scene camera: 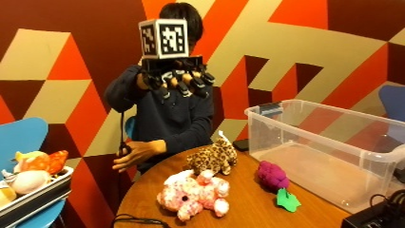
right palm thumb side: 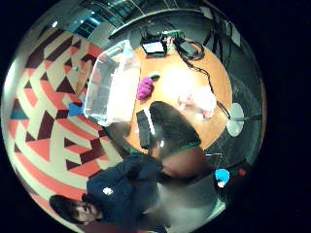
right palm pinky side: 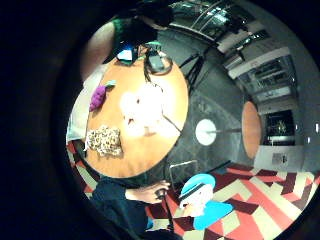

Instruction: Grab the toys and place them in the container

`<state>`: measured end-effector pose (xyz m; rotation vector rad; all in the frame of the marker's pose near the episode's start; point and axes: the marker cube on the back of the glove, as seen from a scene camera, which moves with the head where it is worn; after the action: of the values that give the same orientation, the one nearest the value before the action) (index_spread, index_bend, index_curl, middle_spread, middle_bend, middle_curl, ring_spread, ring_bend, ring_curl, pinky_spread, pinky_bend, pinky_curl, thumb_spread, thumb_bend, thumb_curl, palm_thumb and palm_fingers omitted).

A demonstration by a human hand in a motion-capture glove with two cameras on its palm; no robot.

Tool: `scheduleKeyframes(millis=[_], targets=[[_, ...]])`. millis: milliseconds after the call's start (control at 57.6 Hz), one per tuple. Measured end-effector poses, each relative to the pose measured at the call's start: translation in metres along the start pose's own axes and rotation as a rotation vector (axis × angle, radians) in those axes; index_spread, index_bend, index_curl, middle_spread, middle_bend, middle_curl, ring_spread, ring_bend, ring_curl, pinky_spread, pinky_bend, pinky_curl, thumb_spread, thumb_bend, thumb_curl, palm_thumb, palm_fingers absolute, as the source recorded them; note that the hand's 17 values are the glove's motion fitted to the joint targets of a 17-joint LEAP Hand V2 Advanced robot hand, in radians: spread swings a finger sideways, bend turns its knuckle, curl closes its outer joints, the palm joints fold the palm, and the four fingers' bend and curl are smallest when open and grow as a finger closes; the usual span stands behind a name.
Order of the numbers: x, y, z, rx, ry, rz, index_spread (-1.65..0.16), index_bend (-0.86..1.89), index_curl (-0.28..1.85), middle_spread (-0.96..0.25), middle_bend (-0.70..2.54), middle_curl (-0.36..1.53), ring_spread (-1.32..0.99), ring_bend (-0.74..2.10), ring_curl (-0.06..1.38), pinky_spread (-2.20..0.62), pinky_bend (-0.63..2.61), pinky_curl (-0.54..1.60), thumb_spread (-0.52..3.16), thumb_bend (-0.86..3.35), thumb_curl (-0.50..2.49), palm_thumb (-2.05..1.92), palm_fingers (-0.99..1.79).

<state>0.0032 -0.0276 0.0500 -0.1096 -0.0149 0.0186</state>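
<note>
My gloved right hand [scene camera: 174, 78] is raised high above the round wooden table [scene camera: 253, 213], in front of the person's head, fingers relaxed and holding nothing. Three toys lie on the table below it. A pink plush [scene camera: 193, 194] [right palm pinky side: 145, 110] [right palm thumb side: 198, 103] is nearest the front. A leopard-spotted plush [scene camera: 212, 159] [right palm pinky side: 105, 141] sits behind it. A purple grape toy [scene camera: 272, 175] [right palm pinky side: 97, 97] [right palm thumb side: 144, 88] with a green leaf lies beside the clear plastic container [scene camera: 316, 114] [right palm thumb side: 109, 87], which stands on the table's right side with nothing inside.
The bare left hand [scene camera: 136, 154] rests at the table's back edge. A tray of other soft toys [scene camera: 32, 185] sits on a blue chair at the left. A black device [scene camera: 373, 218] and cables lie at the front right, and a dark phone [scene camera: 240, 144] lies by the container.
</note>
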Motion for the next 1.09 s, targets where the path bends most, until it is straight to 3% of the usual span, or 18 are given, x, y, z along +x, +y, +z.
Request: scheduleKeyframes(millis=[208,330,469,556,643,764,903,1095], targets=[[0.003,-0.053,0.113,-0.110,0.037,-0.106,-0.27,0.07,0.21,-0.02,0.14,0.26,-0.03,0.22,0.25,0.04,0.83,0.36,1.31,-0.01,0.26,0.01,-0.16],[0.003,-0.056,0.170,-0.247,0.071,-0.056,-0.29,0.10,0.20,-0.02,0.13,0.25,-0.01,0.26,0.27,0.05,0.91,0.38,1.25,-0.01,0.28,0.06,-0.13],[0.014,-0.065,0.219,-0.250,0.062,-0.044,-0.30,0.06,0.17,-0.02,0.19,0.26,-0.01,0.40,0.31,0.05,0.94,0.39,1.20,-0.01,0.30,0.08,-0.04],[0.020,-0.072,0.229,-0.172,0.060,-0.046,-0.29,0.02,0.12,-0.02,0.28,0.30,-0.04,0.61,0.35,0.03,0.97,0.38,1.19,-0.01,0.31,0.11,0.10],[0.023,-0.079,0.236,-0.116,0.055,-0.056,-0.28,0.03,0.08,-0.08,0.55,0.38,-0.16,0.86,0.40,-0.05,0.92,0.35,1.20,0.01,0.32,0.18,0.45],[0.022,-0.087,0.242,-0.002,0.039,-0.077,-0.24,0.20,0.12,-0.16,0.82,0.47,-0.27,0.93,0.42,-0.16,0.81,0.31,1.24,0.13,0.39,0.42,0.73],[0.013,-0.095,0.245,0.155,0.073,-0.099,-0.26,0.36,0.19,-0.20,1.01,0.57,-0.34,0.97,0.45,-0.30,0.78,0.33,0.94,0.20,0.53,0.69,1.12],[-0.005,-0.096,0.216,0.124,-0.019,-0.061,-0.30,0.72,0.35,-0.23,1.11,0.64,-0.36,1.10,0.52,-0.35,0.79,0.39,0.63,0.15,0.65,0.70,1.22]])
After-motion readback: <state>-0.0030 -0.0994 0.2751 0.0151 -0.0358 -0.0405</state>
